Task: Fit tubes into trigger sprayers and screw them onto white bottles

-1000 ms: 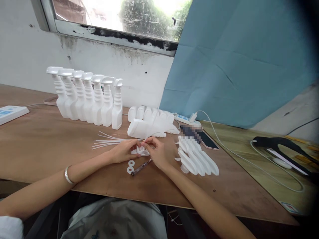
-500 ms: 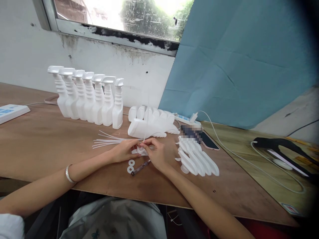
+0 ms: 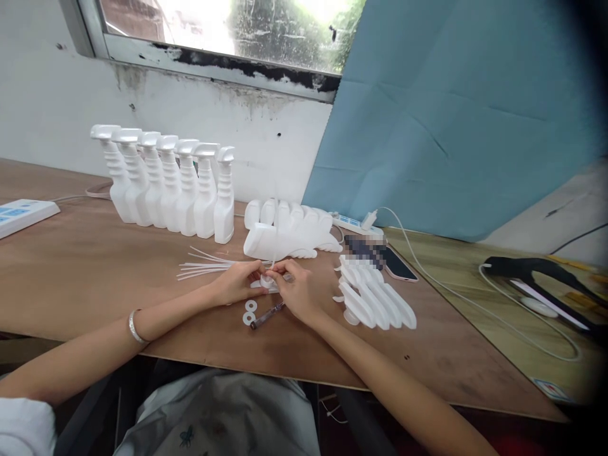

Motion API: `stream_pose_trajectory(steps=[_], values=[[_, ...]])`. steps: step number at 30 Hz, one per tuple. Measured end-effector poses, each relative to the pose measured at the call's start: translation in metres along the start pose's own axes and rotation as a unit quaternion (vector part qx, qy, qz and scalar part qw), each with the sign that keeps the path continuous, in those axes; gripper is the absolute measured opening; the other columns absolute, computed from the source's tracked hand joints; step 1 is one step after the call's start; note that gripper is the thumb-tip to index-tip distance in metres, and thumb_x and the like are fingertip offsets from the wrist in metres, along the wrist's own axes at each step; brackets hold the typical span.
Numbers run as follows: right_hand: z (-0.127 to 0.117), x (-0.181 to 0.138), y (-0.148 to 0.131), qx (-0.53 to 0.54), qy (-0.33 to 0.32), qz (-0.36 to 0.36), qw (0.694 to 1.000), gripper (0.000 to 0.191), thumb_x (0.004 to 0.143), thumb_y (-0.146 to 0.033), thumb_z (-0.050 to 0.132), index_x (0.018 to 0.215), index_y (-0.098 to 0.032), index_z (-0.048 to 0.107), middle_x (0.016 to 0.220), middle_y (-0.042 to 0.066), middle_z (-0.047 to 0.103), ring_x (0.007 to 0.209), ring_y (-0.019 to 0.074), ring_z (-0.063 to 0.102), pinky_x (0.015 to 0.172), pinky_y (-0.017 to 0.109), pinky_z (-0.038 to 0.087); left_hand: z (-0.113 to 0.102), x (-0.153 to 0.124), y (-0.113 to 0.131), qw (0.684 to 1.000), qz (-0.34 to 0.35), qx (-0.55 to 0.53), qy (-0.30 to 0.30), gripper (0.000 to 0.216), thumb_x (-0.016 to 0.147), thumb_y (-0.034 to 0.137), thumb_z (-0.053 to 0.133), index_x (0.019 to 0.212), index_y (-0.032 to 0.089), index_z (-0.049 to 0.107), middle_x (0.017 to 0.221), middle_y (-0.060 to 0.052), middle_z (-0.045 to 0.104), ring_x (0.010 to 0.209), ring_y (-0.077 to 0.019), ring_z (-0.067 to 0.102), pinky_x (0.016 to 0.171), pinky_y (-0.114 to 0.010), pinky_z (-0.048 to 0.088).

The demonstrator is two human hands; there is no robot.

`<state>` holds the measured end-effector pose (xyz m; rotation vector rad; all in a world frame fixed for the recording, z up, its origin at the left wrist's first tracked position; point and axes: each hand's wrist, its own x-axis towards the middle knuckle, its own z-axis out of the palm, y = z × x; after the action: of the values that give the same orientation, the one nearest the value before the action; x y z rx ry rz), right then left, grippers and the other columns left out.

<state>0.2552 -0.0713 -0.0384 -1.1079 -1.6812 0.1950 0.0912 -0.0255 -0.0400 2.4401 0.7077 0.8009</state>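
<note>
My left hand (image 3: 240, 283) is closed on a white spray trigger head (image 3: 268, 282) low over the table. Its near parts are covered by my fingers. From the head a thin translucent tube (image 3: 274, 244) stands upright, and my right hand (image 3: 297, 290) pinches it near its base. More thin white tubes (image 3: 204, 268) lie beyond my left hand. Two white ring washers (image 3: 250, 306) and a slim tool with a dark clear handle (image 3: 266, 316) rest just in front of my hands. White trigger heads (image 3: 377, 297) lie in a row to the right.
Several white spray bottles with heads (image 3: 175, 190) stand at the back left. Capless white bottles (image 3: 280, 240) lie behind my hands. A phone (image 3: 399, 263), a power strip (image 3: 373, 231) with a white cable, and a black strap-like object (image 3: 527, 275) are at right. Another power strip (image 3: 26, 215) sits far left.
Almost nothing differs. Both hands keep their hold on the trigger head and tube, with only slight finger movement; the whole view has shifted a little.
</note>
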Motion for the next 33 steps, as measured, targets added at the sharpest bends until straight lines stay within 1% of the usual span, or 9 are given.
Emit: stream_pose_trajectory(steps=[8, 11, 15, 17, 20, 23, 27, 29, 33], values=[[0.000, 0.002, 0.001, -0.015, -0.043, 0.007, 0.999, 0.007, 0.075, -0.020, 0.059, 0.068, -0.019, 0.058, 0.066, 0.000, 0.060, 0.064, 0.0139, 0.055, 0.063, 0.026, 0.044, 0.000, 0.000, 0.002, 1.000, 0.001, 0.021, 0.010, 0.020, 0.070, 0.031, 0.062, 0.080, 0.016, 0.052, 0.070, 0.001, 0.057, 0.063, -0.0116, 0.054, 0.059, -0.020, 0.041], [-0.004, 0.001, 0.003, -0.006, -0.050, -0.011, 0.999, 0.004, 0.075, -0.024, 0.059, 0.076, -0.020, 0.059, 0.075, 0.002, 0.060, 0.077, 0.0162, 0.054, 0.072, 0.029, 0.045, 0.000, 0.000, 0.003, 1.000, -0.002, 0.006, 0.029, 0.021, 0.069, 0.032, 0.063, 0.077, 0.016, 0.052, 0.068, 0.001, 0.057, 0.061, -0.0111, 0.054, 0.057, -0.021, 0.043], [-0.004, 0.001, 0.009, 0.045, 0.052, 0.042, 0.997, 0.047, 0.067, -0.032, 0.067, 0.108, -0.021, 0.048, 0.111, 0.007, 0.051, 0.102, 0.0196, 0.047, 0.089, 0.037, 0.038, 0.000, 0.002, 0.001, 0.989, -0.006, -0.069, 0.128, 0.024, 0.070, 0.033, 0.063, 0.075, 0.016, 0.049, 0.071, 0.001, 0.057, 0.060, -0.0106, 0.056, 0.059, -0.023, 0.049], [-0.002, 0.002, 0.010, 0.135, 0.084, 0.127, 0.979, 0.058, 0.063, -0.034, 0.070, 0.112, -0.022, 0.043, 0.116, 0.008, 0.047, 0.103, 0.0194, 0.048, 0.088, 0.036, 0.040, 0.001, 0.002, -0.001, 0.974, 0.007, -0.116, 0.197, 0.026, 0.068, 0.033, 0.065, 0.076, 0.015, 0.048, 0.080, -0.002, 0.057, 0.065, -0.0115, 0.058, 0.063, -0.025, 0.052], [0.003, 0.005, 0.006, 0.310, 0.013, 0.224, 0.924, 0.047, 0.061, -0.035, 0.070, 0.100, -0.020, 0.049, 0.101, 0.004, 0.057, 0.092, 0.0173, 0.054, 0.082, 0.032, 0.043, 0.000, 0.002, -0.001, 0.965, 0.035, -0.150, 0.214, 0.027, 0.068, 0.030, 0.066, 0.081, 0.015, 0.048, 0.090, -0.004, 0.055, 0.074, -0.0137, 0.059, 0.069, -0.028, 0.053], [0.003, 0.007, -0.003, 0.416, -0.032, 0.245, 0.875, 0.030, 0.061, -0.031, 0.071, 0.084, -0.018, 0.056, 0.081, 0.000, 0.061, 0.081, 0.0136, 0.056, 0.080, 0.028, 0.043, -0.006, 0.003, 0.003, 0.974, 0.053, -0.117, 0.184, 0.034, 0.068, 0.031, 0.067, 0.091, 0.018, 0.046, 0.090, -0.004, 0.057, 0.079, -0.0161, 0.060, 0.073, -0.031, 0.052], [-0.004, 0.011, -0.007, 0.488, 0.046, 0.242, 0.838, 0.023, 0.059, -0.023, 0.073, 0.076, -0.019, 0.058, 0.079, -0.004, 0.061, 0.076, 0.0106, 0.056, 0.071, 0.023, 0.044, -0.025, 0.012, 0.003, 0.980, 0.104, -0.017, 0.167, 0.054, 0.062, 0.033, 0.071, 0.106, 0.020, 0.041, 0.106, -0.008, 0.054, 0.101, -0.0218, 0.052, 0.086, -0.037, 0.044], [-0.008, 0.014, -0.006, 0.507, 0.082, 0.258, 0.818, 0.022, 0.059, -0.022, 0.073, 0.077, -0.020, 0.059, 0.081, -0.004, 0.062, 0.074, 0.0098, 0.056, 0.064, 0.020, 0.044, -0.032, 0.021, -0.003, 0.982, 0.077, 0.038, 0.166, 0.055, 0.064, 0.034, 0.069, 0.109, 0.019, 0.040, 0.114, -0.010, 0.049, 0.108, -0.0236, 0.046, 0.090, -0.039, 0.040], [-0.015, 0.018, -0.003, 0.540, 0.107, 0.283, 0.785, 0.022, 0.060, -0.021, 0.072, 0.080, -0.021, 0.062, 0.082, -0.004, 0.063, 0.070, 0.0085, 0.056, 0.056, 0.018, 0.043, -0.033, 0.043, -0.025, 0.977, -0.062, 0.096, 0.178, 0.068, 0.060, 0.042, 0.069, 0.115, 0.015, 0.039, 0.120, -0.014, 0.044, 0.113, -0.0291, 0.040, 0.093, -0.044, 0.036]])
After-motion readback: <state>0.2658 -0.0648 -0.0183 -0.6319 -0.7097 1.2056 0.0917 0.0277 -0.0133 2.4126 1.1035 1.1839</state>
